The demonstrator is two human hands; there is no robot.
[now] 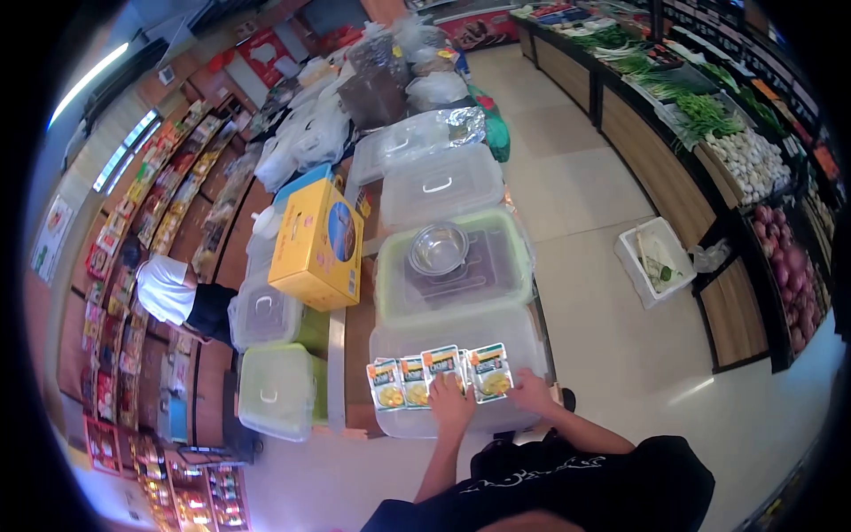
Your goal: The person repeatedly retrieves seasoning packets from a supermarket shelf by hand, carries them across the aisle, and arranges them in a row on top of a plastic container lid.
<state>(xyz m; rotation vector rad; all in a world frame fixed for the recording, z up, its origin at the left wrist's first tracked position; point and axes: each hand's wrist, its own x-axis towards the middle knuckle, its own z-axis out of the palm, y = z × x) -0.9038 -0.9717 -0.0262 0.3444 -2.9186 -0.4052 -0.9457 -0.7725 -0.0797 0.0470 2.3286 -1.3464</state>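
Note:
Several white-and-green food packets with yellow pictures lie in a row on the clear lid of a plastic storage box (390, 341). My left hand (450, 406) rests with its fingers apart on the lower part of the third packet (441, 359) from the left. At the right end, my right hand (534, 393) is at the side edge of the rightmost packet (490, 368); whether its fingers grip that edge is too small to tell. Two more packets, the leftmost packet (386, 386) and the packet beside it (414, 381), lie untouched. Part of another packet shows between the two on the right.
Behind stands a green-rimmed box (390, 306) with a metal bowl (439, 248) on its lid. A yellow carton (306, 239) sits on boxes to the left. A white foam crate (634, 257) is on the floor by the vegetable stand (736, 301). Another person (168, 288) stands at the left shelves.

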